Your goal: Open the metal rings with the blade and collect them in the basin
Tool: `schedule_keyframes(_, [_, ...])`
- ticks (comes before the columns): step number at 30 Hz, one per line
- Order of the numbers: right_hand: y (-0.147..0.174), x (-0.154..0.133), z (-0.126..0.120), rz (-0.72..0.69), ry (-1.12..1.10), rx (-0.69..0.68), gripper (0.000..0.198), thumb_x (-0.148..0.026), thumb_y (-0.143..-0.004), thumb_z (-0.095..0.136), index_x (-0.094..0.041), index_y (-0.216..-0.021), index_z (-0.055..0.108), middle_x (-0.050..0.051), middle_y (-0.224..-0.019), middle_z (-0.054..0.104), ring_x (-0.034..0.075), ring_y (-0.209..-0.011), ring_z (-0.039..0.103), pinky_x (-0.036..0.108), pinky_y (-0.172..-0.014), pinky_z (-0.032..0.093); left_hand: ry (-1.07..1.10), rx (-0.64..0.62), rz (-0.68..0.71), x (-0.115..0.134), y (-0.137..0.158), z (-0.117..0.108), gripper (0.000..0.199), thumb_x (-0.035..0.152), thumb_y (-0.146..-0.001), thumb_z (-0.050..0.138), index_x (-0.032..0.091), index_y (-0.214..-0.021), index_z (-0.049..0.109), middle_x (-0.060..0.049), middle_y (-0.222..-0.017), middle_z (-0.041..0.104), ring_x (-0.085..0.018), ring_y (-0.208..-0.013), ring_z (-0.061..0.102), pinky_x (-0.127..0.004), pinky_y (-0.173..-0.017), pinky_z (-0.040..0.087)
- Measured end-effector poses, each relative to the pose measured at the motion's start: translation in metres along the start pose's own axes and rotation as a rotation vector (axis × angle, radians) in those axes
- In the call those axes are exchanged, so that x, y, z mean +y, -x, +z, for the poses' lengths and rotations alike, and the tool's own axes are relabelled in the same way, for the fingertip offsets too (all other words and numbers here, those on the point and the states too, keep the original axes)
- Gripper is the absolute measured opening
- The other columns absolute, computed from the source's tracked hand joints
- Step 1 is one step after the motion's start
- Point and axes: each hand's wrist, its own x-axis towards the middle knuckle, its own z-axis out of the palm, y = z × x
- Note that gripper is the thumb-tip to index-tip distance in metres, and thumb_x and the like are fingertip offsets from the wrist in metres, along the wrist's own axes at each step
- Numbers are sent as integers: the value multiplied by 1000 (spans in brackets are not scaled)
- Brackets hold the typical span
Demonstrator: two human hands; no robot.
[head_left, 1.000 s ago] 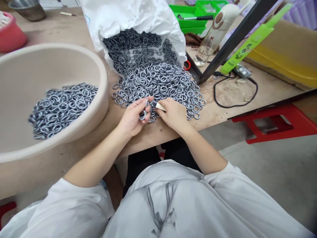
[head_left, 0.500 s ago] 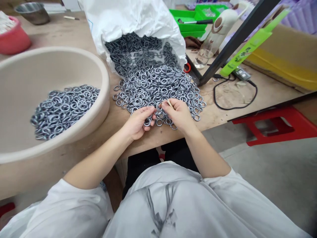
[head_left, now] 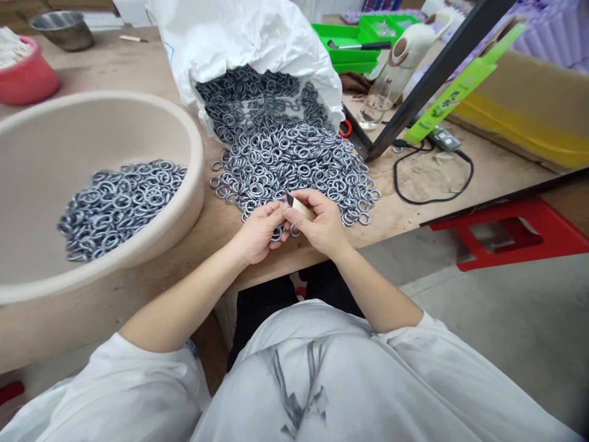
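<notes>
My left hand [head_left: 260, 233] is closed in a pinch on a grey ring [head_left: 277, 234], which shows below its fingertips. Pressed up against it, my right hand [head_left: 324, 224] grips a small pale-handled tool [head_left: 302, 210] with a dark, flat tip. The tip points up and left, just over the left fingertips; whether it touches the ring is hidden by the fingers. Both hands are at the near edge of a heap of loose grey rings [head_left: 294, 156]. This heap spills out of a white sack [head_left: 248, 37] lying open towards me.
On the left, a large beige basin [head_left: 196, 159] holds many rings. Behind it are a red bowl [head_left: 32, 77] and a metal bowl [head_left: 64, 34]. A slanted dark metal bar [head_left: 414, 92], a bottle [head_left: 384, 86], green trays [head_left: 350, 58] and a cable [head_left: 432, 201] occupy the right. A red stool [head_left: 547, 236] stands below.
My right hand has come left against the left hand. The pale tool has turned, so its broad side and dark tip now show. The left hand keeps its ring.
</notes>
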Motion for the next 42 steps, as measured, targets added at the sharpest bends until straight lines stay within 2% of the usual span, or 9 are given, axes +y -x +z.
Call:
schedule_keyframes(4, [-1, -1, -4, 28, 23, 1, 47, -67, -87, 57, -21, -90, 67, 3, -80, 68, 17, -73, 64, 30, -64, 50, -12, -33, -26, 2, 2, 3, 39, 45, -75, 77, 16, -72, 51, 4, -59, 51, -5, -41, 46, -14, -32, 22])
schedule_keyframes(6, [0, -3, -6, -17, 74, 29, 50, -68, -91, 49, -20, -86, 66, 2, -75, 66, 16, -69, 61, 29, -64, 47, 8, -39, -22, 3, 2, 3, 36, 43, -76, 76, 16, -73, 51, 4, -59, 50, -5, -42, 47, -14, -32, 22])
schedule_keyframes(13, [13, -11, -11, -201, 527, -66, 49, -59, -97, 44, -20, -77, 66, 4, -74, 64, 15, -69, 56, 28, -66, 39, 27, 8, 0, 6, 2, 4, 27, 34, -80, 70, 16, -71, 51, 4, -59, 51, -5, -41, 47, -14, -32, 22])
schedule_keyframes(24, [14, -14, -14, -237, 645, -80, 50, -59, -95, 45, -20, -66, 56, 1, -64, 57, 13, -59, 48, 28, -58, 30, -5, 0, -10, 1, 0, -1, 33, 38, -77, 75, 17, -73, 51, 5, -57, 51, -5, -40, 47, -14, -31, 23])
schedule_keyframes(30, [1, -2, -28, -58, 544, 54, 48, -58, -96, 46, -21, -67, 55, -3, -55, 47, 12, -54, 43, 27, -56, 27, -39, -90, -44, 1, 4, 1, 37, 43, -76, 76, 16, -73, 52, 4, -59, 50, -5, -43, 47, -13, -32, 23])
schedule_keyframes(32, [0, 1, -32, -23, 551, 77, 47, -59, -96, 46, -21, -72, 59, -3, -58, 51, 12, -56, 45, 27, -57, 28, -18, -69, -10, 4, 4, 1, 37, 44, -74, 78, 16, -74, 53, 4, -61, 50, -6, -45, 47, -14, -33, 25])
schedule_keyframes(35, [7, 2, -30, -11, 674, 8, 40, -57, -91, 57, -20, -81, 66, 1, -74, 65, 16, -67, 56, 28, -60, 30, 53, 38, 78, 10, 1, -2, 31, 38, -75, 77, 15, -77, 56, 4, -65, 51, -4, -47, 47, -14, -34, 28])
schedule_keyframes(38, [19, 1, -20, -27, 871, -148, 31, -53, -84, 69, -22, -86, 71, 4, -87, 71, 20, -78, 62, 29, -61, 29, 123, 121, 106, 15, -2, -6, 20, 28, -78, 72, 15, -90, 61, 5, -68, 52, -3, -48, 47, -12, -36, 28])
schedule_keyframes(42, [27, 1, -13, -38, 1008, -290, 15, -33, -91, 62, -23, -92, 72, 5, -93, 72, 20, -82, 63, 31, -59, 26, 149, 166, 76, 18, -6, -10, 22, 17, -75, 61, 17, -97, 62, 5, -67, 53, -5, -46, 48, -13, -34, 26])
